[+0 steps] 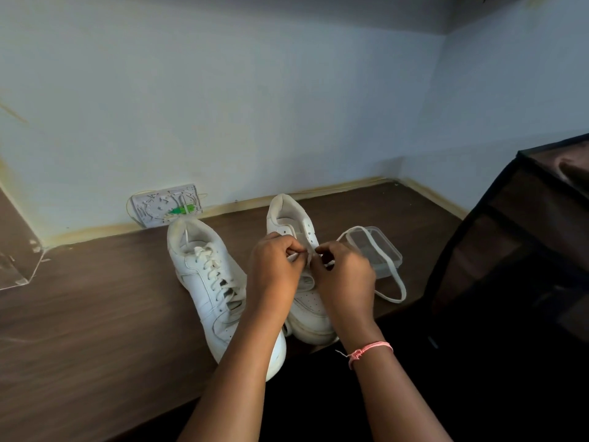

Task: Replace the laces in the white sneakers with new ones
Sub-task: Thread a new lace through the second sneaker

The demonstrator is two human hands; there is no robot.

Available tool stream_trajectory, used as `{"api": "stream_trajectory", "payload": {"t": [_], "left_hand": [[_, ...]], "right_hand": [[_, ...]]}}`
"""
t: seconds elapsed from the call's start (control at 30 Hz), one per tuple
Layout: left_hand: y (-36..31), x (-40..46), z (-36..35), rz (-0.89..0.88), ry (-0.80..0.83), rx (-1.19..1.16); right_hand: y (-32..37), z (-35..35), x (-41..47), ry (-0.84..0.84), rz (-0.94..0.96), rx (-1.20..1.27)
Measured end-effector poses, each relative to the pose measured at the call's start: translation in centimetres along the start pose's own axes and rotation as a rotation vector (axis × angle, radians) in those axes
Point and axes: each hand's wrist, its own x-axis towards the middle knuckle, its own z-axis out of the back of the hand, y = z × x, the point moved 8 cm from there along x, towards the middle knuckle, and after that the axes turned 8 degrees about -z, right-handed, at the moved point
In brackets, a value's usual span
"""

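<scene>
On a dark wooden desk (95,314), I have both hands at the right sneaker (310,317), which sits beside its partner with its toe toward me and its heel toward the wall. My left hand (274,269) is pinched shut on the lace (387,260) at the eyelets; my right hand (345,275) is pinched on the same lace just across the tongue. The rest of that lace runs off to the right in a long loop, draped over a clear plastic box (387,250) and curling back along the desk edge.

The left sneaker (207,282) stands fully laced, touching my left forearm near its toe. Whether its lace is old or new I cannot tell.

I judge the lace to be flat, soft and nearly weightless. It will flop, twist and slide, so it wants holding close to the tip, where it is stiffest, for feeding through a hole. The shoe itself looks light but firm in the sole, with a pliable upper. It is best steadied by the eyelet flap or the collar, or it may skate on the smooth wood when I tug. The loose loop could drag the box.
</scene>
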Motion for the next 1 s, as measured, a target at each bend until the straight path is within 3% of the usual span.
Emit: {"api": "stream_trajectory", "payload": {"t": [0.33,0.67,1.0], "left_hand": [[1.5,-0.3,-0.7,0.119,-0.008,-0.073],[0.0,-0.3,-0.5,0.037,0.024,0.205],[-0.4,-0.5,-0.6,0.014,-0.006,0.188]], "right_hand": [[-0.4,0.6,0.1,-0.003,-0.037,0.024],[-0.3,0.9,0.1,-0.026,-0.054,0.079],[-0.7,0.4,0.6,0.037,-0.046,0.133]]}}
